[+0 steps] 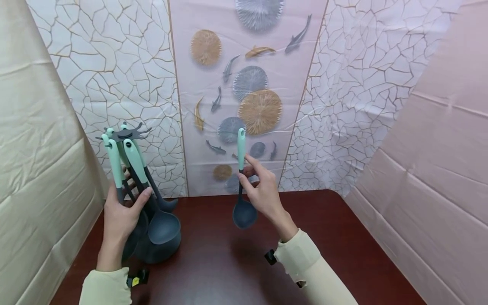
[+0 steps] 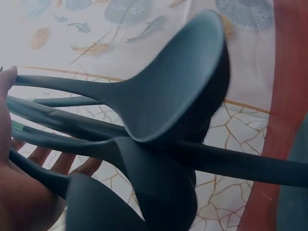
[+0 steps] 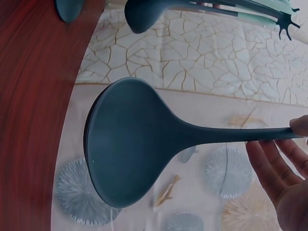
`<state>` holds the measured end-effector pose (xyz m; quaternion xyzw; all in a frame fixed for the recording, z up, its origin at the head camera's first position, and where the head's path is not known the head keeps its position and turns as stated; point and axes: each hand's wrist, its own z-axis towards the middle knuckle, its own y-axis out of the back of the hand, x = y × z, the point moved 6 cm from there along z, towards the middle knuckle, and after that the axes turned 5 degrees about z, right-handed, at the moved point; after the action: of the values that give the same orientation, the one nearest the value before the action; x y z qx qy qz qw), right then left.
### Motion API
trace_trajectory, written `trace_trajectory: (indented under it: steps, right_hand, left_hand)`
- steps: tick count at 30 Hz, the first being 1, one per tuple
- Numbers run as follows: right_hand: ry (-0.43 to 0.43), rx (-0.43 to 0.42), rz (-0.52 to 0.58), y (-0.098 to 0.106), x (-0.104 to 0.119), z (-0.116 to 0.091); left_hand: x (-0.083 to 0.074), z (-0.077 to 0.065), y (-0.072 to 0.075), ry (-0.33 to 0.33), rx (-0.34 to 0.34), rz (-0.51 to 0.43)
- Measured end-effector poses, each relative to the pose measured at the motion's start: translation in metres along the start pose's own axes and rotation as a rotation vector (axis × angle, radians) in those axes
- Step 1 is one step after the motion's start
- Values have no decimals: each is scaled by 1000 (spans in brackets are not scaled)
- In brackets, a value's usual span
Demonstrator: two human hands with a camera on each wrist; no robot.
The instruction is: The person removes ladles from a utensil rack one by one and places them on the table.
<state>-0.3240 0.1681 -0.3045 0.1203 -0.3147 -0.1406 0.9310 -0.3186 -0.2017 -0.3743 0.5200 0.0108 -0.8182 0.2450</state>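
Observation:
A dark grey ladle (image 1: 245, 214) with a mint-green handle hangs upright in my right hand (image 1: 263, 186), which pinches it where handle meets shaft. Its wide bowl (image 3: 130, 144) fills much of the right wrist view, clear of the table. To the left, a utensil stand with a hooked dark top (image 1: 127, 134) and a round base (image 1: 158, 252) carries several mint-handled utensils. My left hand (image 1: 121, 220) grips around their shafts, thumb in front and fingers behind. Nearest in the left wrist view is a hanging ladle (image 2: 178, 72); other dark utensil heads (image 2: 161, 187) overlap below it.
Under both hands lies a dark red-brown table (image 1: 213, 262). Patterned cloth (image 1: 366, 106) forms a backdrop behind it, with plain cloth (image 1: 42, 178) close beside the left hand and more cloth (image 1: 431, 178) at the right edge.

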Motion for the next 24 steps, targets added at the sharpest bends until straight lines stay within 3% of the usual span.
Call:
trace_trajectory:
  steps: [11,24]
  right_hand:
    - [-20,-5,-53,12,-9,0]
    - [-33,3,-113,34,-12,0]
  left_hand:
    - [2,-1,-1,-16,33,-8]
    - [3,1,0,-13,18,-41]
